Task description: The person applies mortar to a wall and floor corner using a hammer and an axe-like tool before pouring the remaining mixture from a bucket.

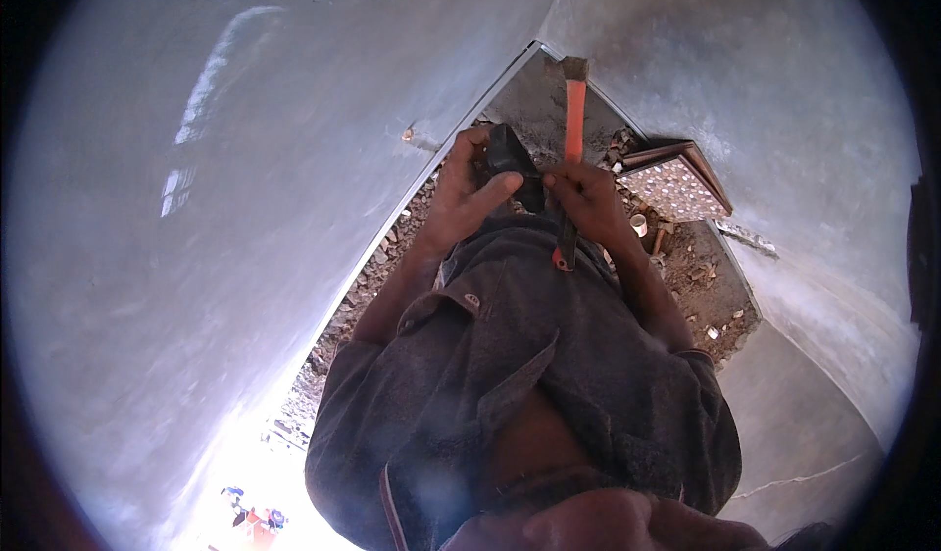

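A hammer (576,120) with a dark head and an orange shaft points away from me, its head up near the corner of the walls. My right hand (588,203) is closed round its lower handle, and the dark grip with a red end shows below the fist. My left hand (469,198) holds a black object (507,149) between thumb and fingers, in front of my body. That object looks dark and smooth, but its kind is unclear. The right fingertips are close beside it; whether they touch it I cannot tell.
Grey plastered walls (225,149) meet in a corner ahead. Speckled tiles (676,190) lean at the right wall, with a small white cup (639,225) nearby. Rubble (691,281) covers parts of the floor. Bright light and orange and blue things (257,524) show at lower left.
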Demonstrator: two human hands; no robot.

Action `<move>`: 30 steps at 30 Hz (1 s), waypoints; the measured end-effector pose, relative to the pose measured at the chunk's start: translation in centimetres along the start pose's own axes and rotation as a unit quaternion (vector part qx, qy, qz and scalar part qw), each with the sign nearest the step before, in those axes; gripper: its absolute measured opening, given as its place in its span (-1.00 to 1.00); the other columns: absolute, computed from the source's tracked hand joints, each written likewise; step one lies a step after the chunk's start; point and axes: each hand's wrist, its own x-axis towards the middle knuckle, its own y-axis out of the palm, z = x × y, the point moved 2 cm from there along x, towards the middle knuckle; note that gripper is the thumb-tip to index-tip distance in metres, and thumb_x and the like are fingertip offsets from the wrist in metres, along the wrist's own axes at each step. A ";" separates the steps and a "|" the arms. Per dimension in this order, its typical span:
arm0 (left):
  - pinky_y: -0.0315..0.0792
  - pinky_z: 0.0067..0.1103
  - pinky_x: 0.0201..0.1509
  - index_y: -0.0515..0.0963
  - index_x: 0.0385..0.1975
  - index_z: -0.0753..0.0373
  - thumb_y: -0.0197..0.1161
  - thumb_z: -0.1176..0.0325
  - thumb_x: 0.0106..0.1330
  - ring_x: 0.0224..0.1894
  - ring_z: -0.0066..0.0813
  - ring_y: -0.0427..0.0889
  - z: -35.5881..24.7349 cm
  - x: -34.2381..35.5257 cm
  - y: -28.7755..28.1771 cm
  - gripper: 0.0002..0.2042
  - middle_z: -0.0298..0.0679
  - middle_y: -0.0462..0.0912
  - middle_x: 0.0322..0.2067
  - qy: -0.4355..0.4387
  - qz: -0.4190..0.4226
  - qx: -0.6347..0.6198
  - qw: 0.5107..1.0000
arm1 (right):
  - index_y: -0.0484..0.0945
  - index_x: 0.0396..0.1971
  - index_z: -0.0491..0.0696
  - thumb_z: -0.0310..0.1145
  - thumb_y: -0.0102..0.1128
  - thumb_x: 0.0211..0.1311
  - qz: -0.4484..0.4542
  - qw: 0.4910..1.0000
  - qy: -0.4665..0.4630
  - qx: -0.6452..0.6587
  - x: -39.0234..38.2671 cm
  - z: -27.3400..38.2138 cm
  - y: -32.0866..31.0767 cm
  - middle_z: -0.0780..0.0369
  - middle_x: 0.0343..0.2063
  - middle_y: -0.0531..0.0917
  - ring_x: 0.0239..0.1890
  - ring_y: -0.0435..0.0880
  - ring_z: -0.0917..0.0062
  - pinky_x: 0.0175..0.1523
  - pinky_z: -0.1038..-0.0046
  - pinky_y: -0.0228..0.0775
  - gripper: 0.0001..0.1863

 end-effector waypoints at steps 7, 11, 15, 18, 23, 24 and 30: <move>0.32 -0.56 -0.08 0.26 -0.07 0.34 0.23 0.21 0.19 -0.21 -0.54 0.40 -2.7 1.1 -2.6 -0.55 -0.24 0.43 -0.29 -0.026 -0.090 0.060 0.994 | 0.56 -0.26 -0.16 -0.47 0.11 0.12 0.024 0.995 -0.087 -0.052 -1.7 3.9 -2.9 0.24 -0.55 0.55 -0.53 0.54 0.63 -0.44 0.58 0.34 -0.81; 0.31 -0.58 -0.15 0.29 -0.09 0.31 0.23 0.15 0.19 -0.24 -0.58 0.39 -1.6 1.2 -4.2 -0.57 -0.28 0.44 -0.31 -0.064 -0.059 0.021 0.996 | 0.56 -0.23 -0.13 -0.47 0.16 0.04 0.127 0.919 -0.351 -0.128 -3.2 10.8 -3.2 0.21 -0.48 0.56 -0.48 0.58 0.53 -0.40 0.56 0.39 -0.76; 0.27 -0.64 -0.24 0.33 -0.10 0.23 0.24 0.15 0.18 -0.27 -0.68 0.37 0.3 2.3 -3.8 -0.60 -0.40 0.44 -0.31 -0.080 0.009 0.053 0.995 | 0.53 -0.17 -0.10 -0.43 0.18 0.00 0.275 0.879 -0.365 -0.134 -4.6 14.5 -1.0 0.18 -0.39 0.53 -0.44 0.58 0.42 -0.37 0.47 0.45 -0.68; 0.23 -0.69 -0.25 0.34 -0.11 0.21 0.22 0.10 0.20 -0.29 -0.72 0.36 0.1 2.6 -2.4 -0.60 -0.44 0.43 -0.34 -0.103 0.032 0.046 0.993 | 0.49 -0.15 -0.13 -0.42 0.14 0.04 0.322 0.837 -0.397 -0.192 -5.0 16.5 0.4 0.19 -0.42 0.46 -0.45 0.56 0.40 -0.39 0.43 0.46 -0.68; 0.30 -0.64 -0.28 0.32 -0.11 0.26 0.24 -0.02 0.14 -0.33 -0.61 0.39 0.7 3.4 -1.8 -0.49 -0.32 0.44 -0.37 -0.085 0.071 0.087 0.990 | 0.42 -0.23 -0.21 -0.41 0.07 0.08 0.356 0.804 -0.399 -0.261 -6.6 16.3 2.2 0.17 -0.48 0.39 -0.50 0.54 0.39 -0.47 0.43 0.43 -0.74; 0.30 -0.64 -0.30 0.33 -0.11 0.26 0.23 -0.02 0.14 -0.35 -0.62 0.40 0.2 3.4 -1.6 -0.49 -0.33 0.44 -0.38 -0.098 0.079 0.082 0.989 | 0.40 -0.27 -0.26 -0.40 0.06 0.08 0.355 0.783 -0.436 -0.266 -6.4 16.9 2.3 0.14 -0.50 0.41 -0.54 0.56 0.37 -0.52 0.41 0.42 -0.74; 0.24 -0.71 -0.42 0.37 -0.09 0.26 0.21 -0.06 0.15 -0.45 -0.71 0.37 -2.0 2.6 -1.5 -0.48 -0.44 0.42 -0.46 -0.134 0.108 -0.015 0.985 | 0.43 -0.24 -0.16 -0.41 0.03 0.07 0.382 0.756 -0.459 -0.268 -6.6 16.1 3.1 0.16 -0.47 0.42 -0.45 0.56 0.40 -0.48 0.46 0.43 -0.76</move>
